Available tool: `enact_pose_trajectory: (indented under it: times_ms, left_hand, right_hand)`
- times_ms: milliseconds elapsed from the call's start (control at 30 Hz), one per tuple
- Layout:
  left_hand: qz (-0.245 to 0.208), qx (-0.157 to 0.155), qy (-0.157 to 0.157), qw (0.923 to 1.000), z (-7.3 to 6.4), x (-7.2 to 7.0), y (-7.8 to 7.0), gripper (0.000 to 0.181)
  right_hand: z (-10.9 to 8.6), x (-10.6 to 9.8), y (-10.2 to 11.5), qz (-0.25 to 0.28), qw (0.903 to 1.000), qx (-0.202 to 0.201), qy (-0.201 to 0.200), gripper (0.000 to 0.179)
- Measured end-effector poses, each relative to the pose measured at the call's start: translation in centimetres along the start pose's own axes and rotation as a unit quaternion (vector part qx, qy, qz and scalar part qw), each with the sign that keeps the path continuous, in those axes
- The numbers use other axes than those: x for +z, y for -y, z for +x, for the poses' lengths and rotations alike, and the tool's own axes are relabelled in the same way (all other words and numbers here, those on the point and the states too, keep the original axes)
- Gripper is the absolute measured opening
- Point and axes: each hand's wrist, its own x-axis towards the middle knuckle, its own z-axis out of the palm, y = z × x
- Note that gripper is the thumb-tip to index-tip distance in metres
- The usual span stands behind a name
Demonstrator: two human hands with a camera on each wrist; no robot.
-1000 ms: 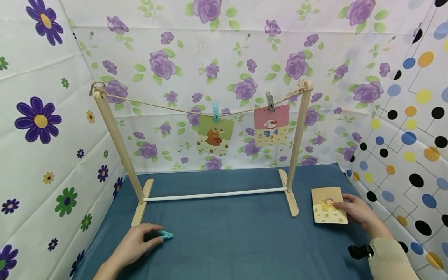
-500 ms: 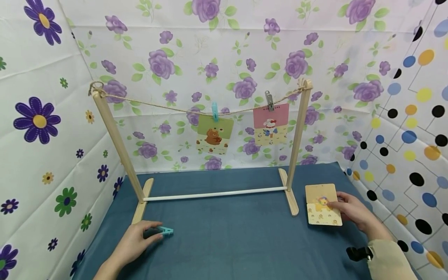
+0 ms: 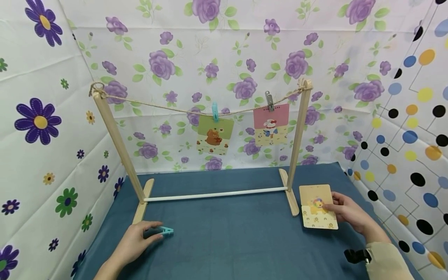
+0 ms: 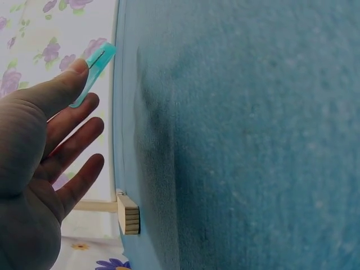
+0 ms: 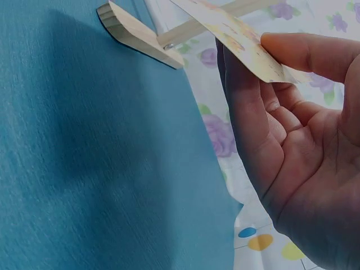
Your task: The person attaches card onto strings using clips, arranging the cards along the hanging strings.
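Note:
At the front left, my left hand pinches a turquoise clothespin between thumb and forefinger; the left wrist view shows the clothespin at the thumb tip, with the other fingers spread. My right hand holds a yellow card with a lion picture by its right edge, thumb on the front. In the right wrist view the card is seen nearly edge-on, above the blue cloth. Ahead, a twine line carries a green bear card under a blue clothespin and a pink card under a metal clip.
A wooden frame with a left post, a right post and a white bar stands on the blue cloth. Its right foot is just left of the card. Patterned sheets enclose the back and sides.
My right hand has drawn the yellow card leftward, closer to the frame's right foot, and tipped it a bit more upright. My left hand with the clothespin has barely moved.

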Motion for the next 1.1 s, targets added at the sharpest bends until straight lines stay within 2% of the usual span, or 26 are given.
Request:
enact_pose_trajectory:
  times_ms: [233, 433, 633, 867, 1100]
  left_hand:
    - [-0.001, 0.007, -0.023, 0.9997, 0.1, 0.0, -0.2, 0.036]
    - [0.018, 0.025, -0.051, 0.9982, 0.3, 0.2, -0.1, 0.032]
    - [0.025, 0.038, -0.058, 0.9973, 0.2, 0.4, 0.0, 0.033]
    - [0.022, 0.038, -0.065, 0.9969, 0.2, 0.5, -0.1, 0.033]
    - [0.028, 0.046, -0.084, 0.9950, 0.3, 0.5, -0.2, 0.032]
  right_hand:
    - [0.3, 0.5, -0.1, -0.009, 0.9994, -0.032, 0.013, 0.071]
    - [0.9, 1.5, 0.2, -0.009, 0.9995, -0.025, 0.018, 0.071]
    - [1.3, 2.6, 0.7, -0.005, 0.9992, -0.027, 0.029, 0.072]
    - [1.6, 3.7, 0.9, -0.013, 0.9986, -0.040, 0.030, 0.073]
    - [2.1, 4.8, 1.2, -0.012, 0.9981, -0.046, 0.038, 0.072]
